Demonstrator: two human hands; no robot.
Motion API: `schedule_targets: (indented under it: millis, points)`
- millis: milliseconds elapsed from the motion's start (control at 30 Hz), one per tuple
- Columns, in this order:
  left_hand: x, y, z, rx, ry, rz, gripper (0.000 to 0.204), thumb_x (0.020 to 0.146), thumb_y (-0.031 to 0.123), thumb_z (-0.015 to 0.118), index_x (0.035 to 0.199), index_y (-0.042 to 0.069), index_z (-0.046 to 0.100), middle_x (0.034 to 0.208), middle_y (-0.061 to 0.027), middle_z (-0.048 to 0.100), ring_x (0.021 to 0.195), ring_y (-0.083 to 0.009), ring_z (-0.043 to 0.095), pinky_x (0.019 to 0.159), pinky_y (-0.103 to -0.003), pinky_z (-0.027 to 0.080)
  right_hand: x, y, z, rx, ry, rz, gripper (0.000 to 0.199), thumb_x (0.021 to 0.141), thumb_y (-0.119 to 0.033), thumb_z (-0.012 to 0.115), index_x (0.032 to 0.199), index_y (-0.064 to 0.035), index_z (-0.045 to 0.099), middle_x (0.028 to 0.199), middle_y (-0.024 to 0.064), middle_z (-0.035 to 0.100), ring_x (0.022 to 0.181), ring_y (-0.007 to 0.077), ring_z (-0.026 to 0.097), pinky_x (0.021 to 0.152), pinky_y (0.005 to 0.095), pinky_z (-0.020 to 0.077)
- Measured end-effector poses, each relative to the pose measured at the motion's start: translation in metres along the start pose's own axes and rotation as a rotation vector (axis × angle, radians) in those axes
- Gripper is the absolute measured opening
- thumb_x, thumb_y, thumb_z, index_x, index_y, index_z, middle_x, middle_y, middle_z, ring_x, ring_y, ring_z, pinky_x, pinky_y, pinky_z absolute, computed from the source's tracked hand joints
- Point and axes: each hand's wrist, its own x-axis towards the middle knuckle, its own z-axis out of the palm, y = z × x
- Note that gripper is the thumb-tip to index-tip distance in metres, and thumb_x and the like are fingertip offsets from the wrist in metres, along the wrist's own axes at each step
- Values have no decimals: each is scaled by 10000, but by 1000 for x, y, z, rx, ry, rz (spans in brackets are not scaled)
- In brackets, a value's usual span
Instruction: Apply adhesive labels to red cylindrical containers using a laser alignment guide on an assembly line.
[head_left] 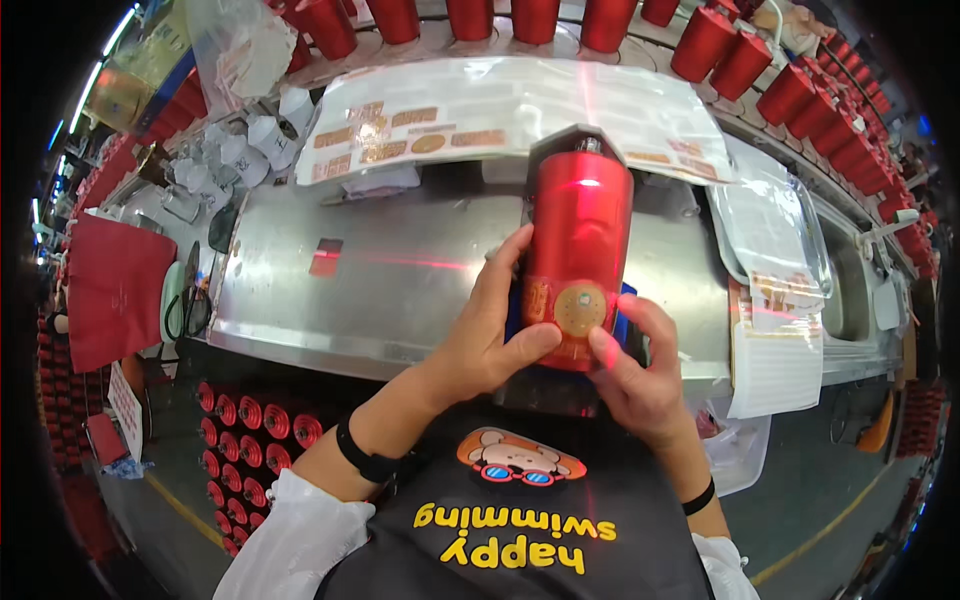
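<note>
A glossy red bottle (583, 222) lies on a stand at the middle of the bench, its neck end pointing away from me. A round gold label (580, 308) sits on its side near the base, with a small gold decal (537, 300) to the left. My left hand (485, 330) grips the bottle's left side, fingers along it and thumb beside the round label. On the right, the thumb and fingers of my right hand (645, 375) press at the label's lower right edge and the bottle's base. Red light lines cross the bottle. The stand beneath is mostly hidden.
A metal bench (400, 270) carries a small red piece (326, 257). Behind the bottle lies a label sheet (500, 100); more sheets (775, 240) are at right. Scissors (190, 300) lie at left. Red bottles (535, 18) line the far conveyor; others (250, 412) stand below left.
</note>
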Motion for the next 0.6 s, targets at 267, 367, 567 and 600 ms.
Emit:
schedule_targets:
  millis: [267, 367, 567, 600]
  points:
    - [1, 10, -2, -73, -32, -74, 943, 873, 419, 678, 1493, -14, 115, 1464, -235, 279, 1378, -323, 287, 1138, -420, 222, 0, -1, -5, 52, -31, 14, 512, 723, -145, 785, 1211, -108, 637, 1283, 191, 495, 1143, 371, 523, 955, 448, 445]
    - [6, 15, 5, -145, 41, -148, 915, 889, 416, 662, 1483, -27, 125, 1440, -233, 313, 1352, -309, 322, 1126, -407, 246, 1, -1, -5, 45, -44, 20, 502, 767, -223, 760, 1232, -92, 624, 1292, 202, 489, 1160, 379, 513, 972, 454, 435]
    - [10, 16, 13, -109, 86, -169, 874, 899, 383, 661, 1462, -45, 148, 1383, -222, 365, 1260, -269, 413, 1072, -381, 330, 7, -2, -8, 85, -44, 141, 545, 831, -265, 713, 1295, -22, 560, 1338, 230, 437, 1207, 389, 475, 1004, 449, 411]
    - [10, 16, 13, -95, 90, -161, 867, 898, 371, 665, 1461, -44, 152, 1373, -217, 374, 1245, -262, 423, 1060, -380, 346, 9, -3, -8, 123, -42, 215, 578, 856, -268, 696, 1330, 10, 517, 1354, 241, 418, 1219, 389, 466, 1014, 444, 403]
